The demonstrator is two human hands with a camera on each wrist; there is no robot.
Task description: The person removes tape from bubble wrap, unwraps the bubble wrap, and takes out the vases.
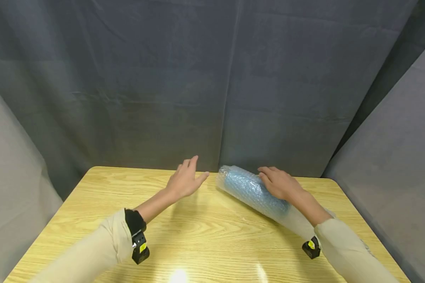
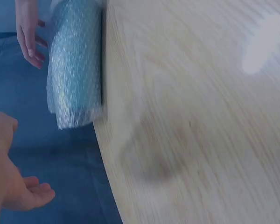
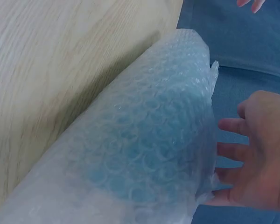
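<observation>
A roll of clear bubble wrap (image 1: pixel 258 191) lies slantwise on the right half of the table, with something light blue showing through its layers. Its nearer end is partly hidden under the right forearm. My right hand (image 1: pixel 280 184) is at the top of the roll. In the right wrist view its spread fingers (image 3: pixel 233 151) reach to the wrap's far side, and the fingertips seem to touch it. My left hand (image 1: pixel 185 181) hovers left of the roll's far end, fingers extended and thumb apart, holding nothing. The left wrist view shows that hand (image 2: pixel 18 182) apart from the wrap.
The wood-grain table (image 1: pixel 198 236) ends at a dark grey curtain (image 1: pixel 163 86) behind. Pale cloth panels (image 1: pixel 393 157) stand on both sides. Each wrist carries a small black camera (image 1: pixel 140 251).
</observation>
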